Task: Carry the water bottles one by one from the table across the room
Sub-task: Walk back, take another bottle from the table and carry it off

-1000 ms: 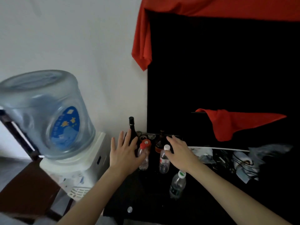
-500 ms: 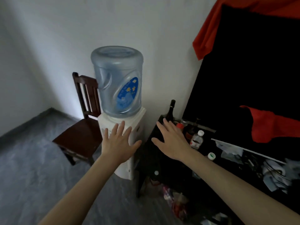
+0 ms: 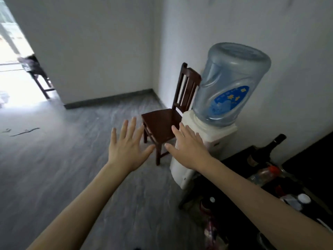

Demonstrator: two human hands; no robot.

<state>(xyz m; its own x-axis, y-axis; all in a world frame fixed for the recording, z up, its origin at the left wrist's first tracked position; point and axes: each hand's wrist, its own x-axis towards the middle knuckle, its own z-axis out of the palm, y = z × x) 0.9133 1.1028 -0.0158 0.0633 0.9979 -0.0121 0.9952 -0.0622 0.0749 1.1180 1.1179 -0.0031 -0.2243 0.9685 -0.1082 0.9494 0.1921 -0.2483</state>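
Both hands were spread flat and empty, fingers splayed, palms down: the left hand (image 3: 128, 148) hung over the grey floor (image 3: 63, 159), the right hand (image 3: 189, 148) in front of the white water dispenser (image 3: 194, 141) with its big blue jug (image 3: 230, 87). Neither touched anything. The water bottles sat well apart from them, down at the right edge of the view on the dark bench (image 3: 234, 222): a clear one with a red cap (image 3: 264, 175) lying tilted in view, and a white-capped one (image 3: 297, 200) nearer the person, with a dark glass bottle (image 3: 266, 150) standing behind them. A wooden chair (image 3: 162, 121) stood just beside the dispenser, and open floor ran to a bright doorway (image 3: 16, 69) at far left. The small plastic bottles looked light, with thin walls likely to give under a hard squeeze and perhaps slick. A wrap of the fingers around the mid-body, or just below the cap where the plastic is stiffer, seemed the surest hold. How full they were could not be told. The glass bottle looked heavier and breakable, and stood close enough to be knocked on a careless reach.
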